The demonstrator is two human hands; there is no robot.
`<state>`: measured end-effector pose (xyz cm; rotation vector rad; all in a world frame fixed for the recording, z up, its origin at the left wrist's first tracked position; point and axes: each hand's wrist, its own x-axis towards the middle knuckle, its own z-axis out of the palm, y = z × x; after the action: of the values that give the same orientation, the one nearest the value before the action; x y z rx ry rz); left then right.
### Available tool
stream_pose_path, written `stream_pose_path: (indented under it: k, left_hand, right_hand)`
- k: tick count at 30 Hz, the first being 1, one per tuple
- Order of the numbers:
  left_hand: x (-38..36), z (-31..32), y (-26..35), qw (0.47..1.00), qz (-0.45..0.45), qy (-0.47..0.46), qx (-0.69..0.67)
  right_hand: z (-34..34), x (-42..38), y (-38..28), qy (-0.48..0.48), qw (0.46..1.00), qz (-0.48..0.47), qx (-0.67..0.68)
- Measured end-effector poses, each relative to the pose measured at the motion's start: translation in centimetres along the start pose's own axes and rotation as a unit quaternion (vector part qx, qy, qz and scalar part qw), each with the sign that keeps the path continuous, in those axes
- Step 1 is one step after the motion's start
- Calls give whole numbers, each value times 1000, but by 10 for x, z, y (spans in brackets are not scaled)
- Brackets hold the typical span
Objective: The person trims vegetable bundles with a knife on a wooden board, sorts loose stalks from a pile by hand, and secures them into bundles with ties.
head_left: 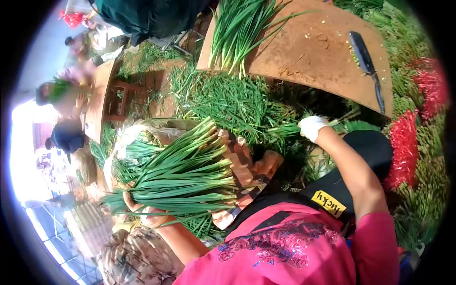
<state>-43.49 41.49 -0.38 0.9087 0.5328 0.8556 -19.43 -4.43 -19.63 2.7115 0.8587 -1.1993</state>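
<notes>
The word "lucky" can be read in dark letters on a yellow patch (328, 204), right of centre in the lower half of the frame. The patch is carried by the black trousers (338, 179) of the seated person, and the lettering is seen at a slant.

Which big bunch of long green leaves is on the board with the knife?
The bunch at the top, pale ends at the edge of the brown board. The other big bunch is at the left hand.
</notes>
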Motion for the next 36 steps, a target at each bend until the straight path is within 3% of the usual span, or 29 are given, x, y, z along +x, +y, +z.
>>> stream_pose_path:
  k: [1, 4, 5, 7, 10, 13, 15, 19, 20, 23, 24, 25, 28, 29, 30, 31, 34, 36]
  left_hand:
    - [-3, 0, 4, 999, 38, 1, 28]
    - [-5, 30, 17, 982, 33, -168, -85]
    - [-15, 58, 24, 964, 45, -241, -99]
    - [-28, 94, 30, 953, 31, -279, -112]
    - [-35, 129, 33, 942, -27, -319, -99]
    - [-54, 165, 33, 953, -64, -293, -41]
    - [-64, 187, 31, 938, -114, -316, -82]
    - [-78, 204, 27, 926, -175, -335, 14]
    - [-79, 206, 23, 917, -198, -345, 16]
    - [-85, 210, 13, 897, -224, -380, 18]
    - [-85, 210, 17, 888, -233, -397, 27]
    - [-83, 211, 19, 882, -225, -411, 47]
    - [-71, 206, 24, 851, -221, -470, 73]
    - [-69, 204, 26, 838, -225, -492, 77]
    - [-79, 206, 30, 848, -187, -490, 79]
    - [-81, 202, 28, 844, -218, -488, 45]
    - [-77, 175, 46, 884, -161, -437, 30]
    - [-71, 139, 55, 925, -112, -359, -62]
  right_hand:
    - [-10, -24, 3, 65, 998, -3, -11]
    - [-76, -105, -3, 251, 966, -43, 37]
    - [-85, -114, 2, 277, 959, -63, 12]
    - [-112, -135, 3, 291, 953, -80, -15]
    - [-157, -166, -28, 341, 923, -69, -164]
    - [-192, -187, -61, 448, 812, -144, -346]
    - [-200, -192, -84, 523, 750, -254, -314]
    - [-204, -198, -121, 433, 672, -448, -400]
    - [-197, -190, -127, 485, 615, -449, -430]
    - [-193, -185, -144, 443, 576, -525, -443]
    - [-191, -187, -151, 516, 503, -492, -488]
    - [-192, -193, -154, 408, 555, -556, -466]
    - [-181, -192, -165, 336, 518, -611, -496]
    - [-172, -191, -167, 371, 490, -593, -520]
    - [-169, -190, -170, 353, 499, -599, -518]
    - [-167, -189, -170, 353, 511, -621, -477]
    - [-167, -189, -157, 383, 533, -707, -263]
    - [-151, -195, -126, 397, 613, -623, -280]
